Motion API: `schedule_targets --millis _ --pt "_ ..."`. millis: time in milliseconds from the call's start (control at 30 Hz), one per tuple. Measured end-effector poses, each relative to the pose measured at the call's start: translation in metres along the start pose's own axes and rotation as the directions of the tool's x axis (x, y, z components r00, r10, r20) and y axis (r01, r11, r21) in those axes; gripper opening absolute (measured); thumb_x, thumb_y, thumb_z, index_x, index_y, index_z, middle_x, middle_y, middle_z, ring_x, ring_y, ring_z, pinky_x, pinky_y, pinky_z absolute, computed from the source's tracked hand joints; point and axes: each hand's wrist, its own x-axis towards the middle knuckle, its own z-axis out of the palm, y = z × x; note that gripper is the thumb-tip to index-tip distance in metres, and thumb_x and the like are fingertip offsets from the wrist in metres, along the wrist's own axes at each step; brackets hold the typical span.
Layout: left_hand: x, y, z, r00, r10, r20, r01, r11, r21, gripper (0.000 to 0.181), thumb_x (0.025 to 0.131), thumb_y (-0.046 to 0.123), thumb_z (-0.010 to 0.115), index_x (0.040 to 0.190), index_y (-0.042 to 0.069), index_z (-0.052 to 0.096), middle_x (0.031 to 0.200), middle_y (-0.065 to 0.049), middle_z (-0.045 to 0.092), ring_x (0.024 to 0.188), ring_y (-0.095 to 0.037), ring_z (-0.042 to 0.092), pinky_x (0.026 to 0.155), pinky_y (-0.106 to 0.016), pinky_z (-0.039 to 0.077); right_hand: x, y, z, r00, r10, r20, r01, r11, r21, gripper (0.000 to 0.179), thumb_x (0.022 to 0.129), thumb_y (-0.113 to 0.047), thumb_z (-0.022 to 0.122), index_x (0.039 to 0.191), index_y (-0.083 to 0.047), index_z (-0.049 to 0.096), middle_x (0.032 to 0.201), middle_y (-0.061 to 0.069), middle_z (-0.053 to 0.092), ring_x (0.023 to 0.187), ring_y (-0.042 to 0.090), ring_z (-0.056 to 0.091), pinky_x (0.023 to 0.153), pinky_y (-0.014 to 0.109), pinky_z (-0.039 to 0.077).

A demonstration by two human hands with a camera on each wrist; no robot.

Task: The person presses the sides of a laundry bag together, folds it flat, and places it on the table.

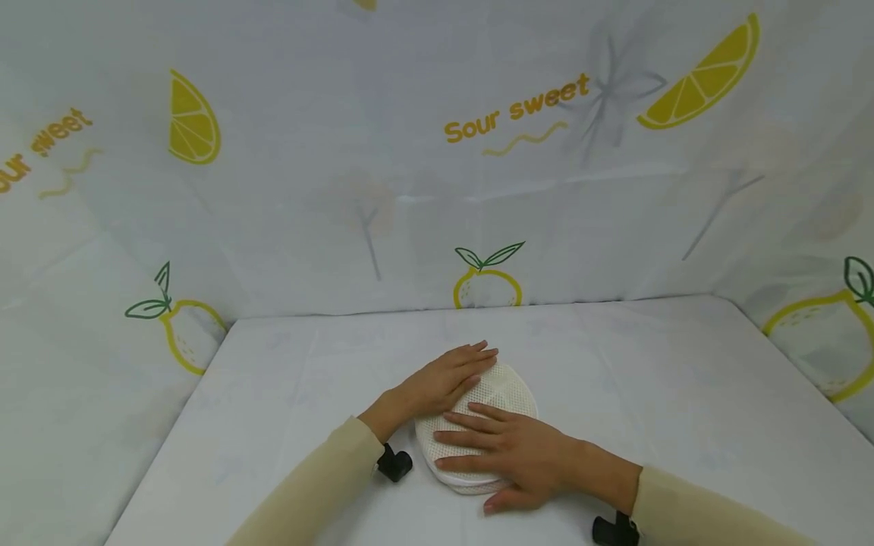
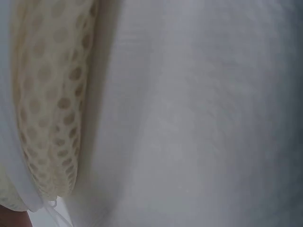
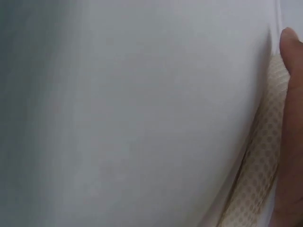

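Note:
A round, cream mesh laundry bag [image 1: 514,388] with white trim lies flattened on the white-covered table. Across its far left part rests my left hand [image 1: 444,381], fingers extended toward the far edge. My right hand [image 1: 515,449] lies palm down over the near right part with its fingers spread, the thumb at the near rim. In the left wrist view the bag's honeycomb mesh side [image 2: 52,99] bulges beside a white band, and a thin white cord hangs at its lower end. The right wrist view catches the mesh edge [image 3: 260,156] beside the right hand [image 3: 291,127].
The tabletop [image 1: 655,394] is covered in white cloth. Behind it and at both sides hangs a white curtain [image 1: 287,227] printed with lemons and "Sour sweet" lettering. Small black cameras [image 1: 394,462] sit at both wrists.

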Motion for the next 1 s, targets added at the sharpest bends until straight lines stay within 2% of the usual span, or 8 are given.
schedule_targets --millis 67,200,367,533,733,1000 --pt "0.001 -0.003 0.002 0.999 0.031 0.026 -0.031 1.000 0.003 0.045 0.106 0.024 0.033 0.147 0.006 0.036 0.154 -0.004 0.030 0.143 -0.022 0.018 0.115 -0.036 0.013 -0.001 0.001 0.000 1.000 -0.016 0.013 0.016 1.000 0.005 0.073 0.094 -0.056 0.047 0.153 -0.021 0.024 0.158 0.004 0.019 0.143 0.029 0.016 0.113 0.045 0.014" --pt "0.004 -0.005 0.005 0.996 0.055 0.073 -0.056 0.998 0.006 0.047 0.106 0.027 0.029 0.150 0.008 0.032 0.156 -0.003 0.025 0.143 -0.021 0.015 0.115 -0.035 0.010 -0.003 0.001 0.000 0.999 -0.030 0.028 0.030 0.999 0.023 0.073 0.094 -0.058 0.044 0.153 -0.021 0.023 0.158 0.003 0.018 0.143 0.030 0.014 0.114 0.045 0.012" --pt "0.007 -0.005 0.006 0.992 0.032 0.120 -0.038 0.998 0.048 0.050 0.106 0.029 0.028 0.152 0.009 0.026 0.157 -0.002 0.020 0.144 -0.020 0.013 0.115 -0.033 0.008 -0.005 0.002 0.002 0.999 -0.033 0.024 0.032 0.999 0.028 0.072 0.095 -0.060 0.039 0.153 -0.021 0.023 0.158 0.004 0.018 0.143 0.031 0.014 0.113 0.046 0.011" --pt "0.003 -0.005 0.007 0.986 0.019 0.163 -0.037 0.994 0.105 0.051 0.106 0.029 0.029 0.152 0.009 0.023 0.158 -0.003 0.019 0.144 -0.020 0.014 0.115 -0.033 0.008 0.000 0.000 0.010 0.999 -0.046 0.015 0.045 0.999 0.010 0.075 0.094 -0.061 0.038 0.154 -0.018 0.022 0.158 0.005 0.017 0.143 0.028 0.015 0.113 0.046 0.014" --pt "0.004 -0.007 0.010 0.985 -0.003 0.172 -0.020 0.991 0.133 0.052 0.106 0.031 0.027 0.153 0.011 0.020 0.158 0.000 0.016 0.144 -0.017 0.013 0.115 -0.032 0.008 0.000 0.001 0.015 0.999 -0.031 0.018 0.031 0.999 -0.018 0.077 0.093 -0.063 0.038 0.154 -0.019 0.020 0.159 0.005 0.015 0.144 0.027 0.014 0.113 0.046 0.011" --pt "0.007 -0.009 0.015 0.981 -0.040 0.190 0.001 0.980 0.200 0.053 0.106 0.033 0.025 0.154 0.012 0.016 0.159 0.000 0.014 0.144 -0.014 0.011 0.114 -0.028 0.006 -0.001 0.002 0.017 1.000 -0.013 0.027 0.012 0.999 0.031 0.074 0.093 -0.064 0.039 0.154 -0.026 0.020 0.159 0.004 0.014 0.144 0.027 0.013 0.113 0.046 0.010"
